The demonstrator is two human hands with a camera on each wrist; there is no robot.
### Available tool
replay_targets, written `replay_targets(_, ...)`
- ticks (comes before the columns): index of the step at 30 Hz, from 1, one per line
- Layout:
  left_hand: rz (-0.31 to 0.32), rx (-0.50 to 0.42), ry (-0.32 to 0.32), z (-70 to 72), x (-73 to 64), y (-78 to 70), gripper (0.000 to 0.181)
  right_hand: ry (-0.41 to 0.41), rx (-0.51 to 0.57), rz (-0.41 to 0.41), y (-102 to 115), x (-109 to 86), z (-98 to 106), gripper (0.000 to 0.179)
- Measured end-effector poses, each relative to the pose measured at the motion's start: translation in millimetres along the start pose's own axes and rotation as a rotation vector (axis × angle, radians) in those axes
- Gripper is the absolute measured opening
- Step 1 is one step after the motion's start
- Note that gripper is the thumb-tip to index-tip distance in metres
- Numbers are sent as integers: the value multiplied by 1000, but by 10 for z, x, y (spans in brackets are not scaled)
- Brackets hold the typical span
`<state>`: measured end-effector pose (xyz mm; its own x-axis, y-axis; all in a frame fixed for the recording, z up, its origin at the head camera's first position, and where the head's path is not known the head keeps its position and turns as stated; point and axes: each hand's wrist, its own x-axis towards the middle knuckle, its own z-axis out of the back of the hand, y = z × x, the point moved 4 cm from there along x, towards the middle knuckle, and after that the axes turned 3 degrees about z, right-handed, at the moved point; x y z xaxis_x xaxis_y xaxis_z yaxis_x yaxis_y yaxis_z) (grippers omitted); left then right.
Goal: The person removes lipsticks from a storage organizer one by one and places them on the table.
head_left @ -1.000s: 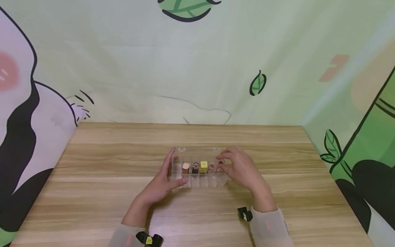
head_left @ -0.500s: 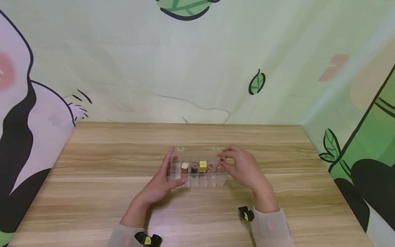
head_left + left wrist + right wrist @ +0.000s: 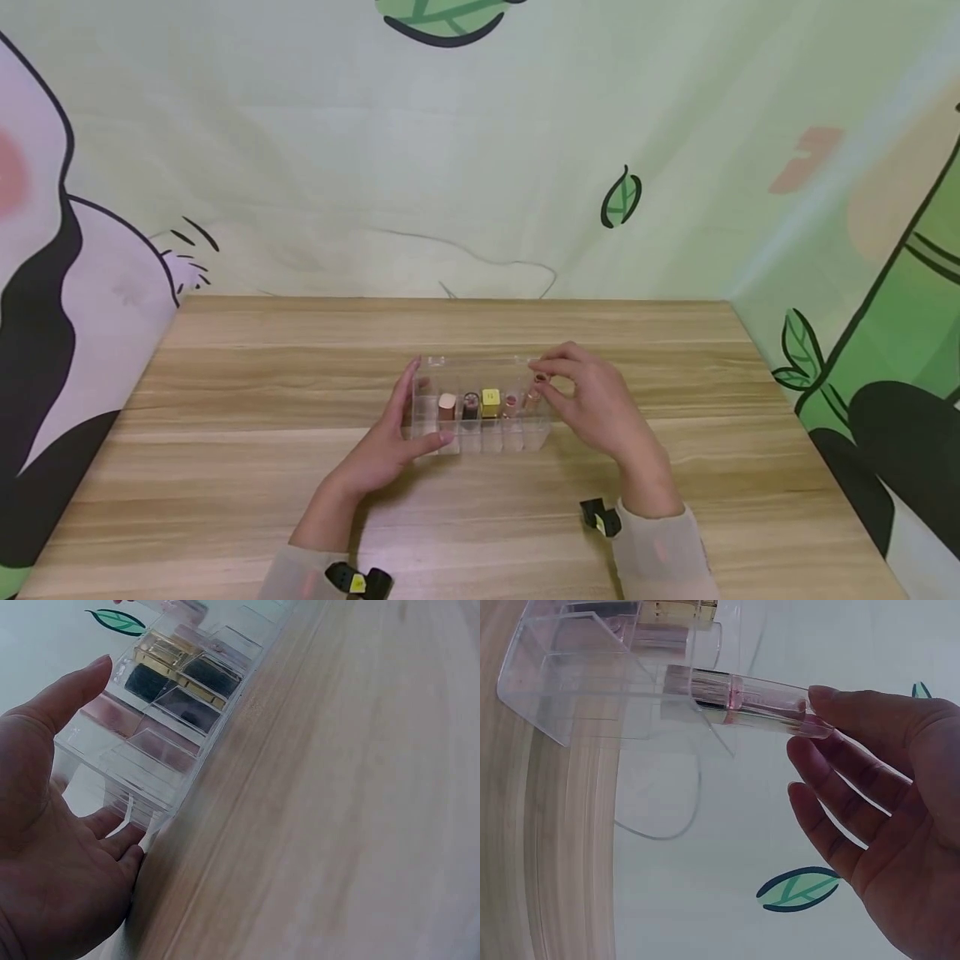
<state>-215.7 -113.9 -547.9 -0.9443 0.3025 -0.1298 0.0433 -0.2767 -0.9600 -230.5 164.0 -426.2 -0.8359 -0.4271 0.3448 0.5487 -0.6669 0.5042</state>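
A clear plastic lipstick organizer (image 3: 426, 410) stands on the wooden table (image 3: 247, 467). My left hand (image 3: 382, 450) grips its left end, thumb across the front and fingers around the side and back. With thumb and fingertips, my right hand (image 3: 592, 404) pinches the top of a clear-capped lipstick (image 3: 769, 705) at the rightmost compartment. In the right wrist view its lower end is still inside the compartment, most of the tube above the rim. Left of it stand a pinkish clear tube (image 3: 511, 406), a yellow-capped lipstick (image 3: 491, 403), a dark tube (image 3: 470, 407) and a brown tube (image 3: 447, 407).
A printed cloth backdrop (image 3: 315, 167) with leaf drawings hangs right behind the table's back edge. Black wrist cameras (image 3: 360, 581) are strapped to both sleeves.
My right hand has risen slightly, drawing the clear-capped lipstick upward in its compartment. My left hand keeps its hold on the organizer. The head view has shifted a little.
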Motion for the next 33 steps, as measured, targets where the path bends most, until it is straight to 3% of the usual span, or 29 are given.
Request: replay_targets(33,3,3,-7,2,-2,0,114,-246,4,149,106,2,133,23)
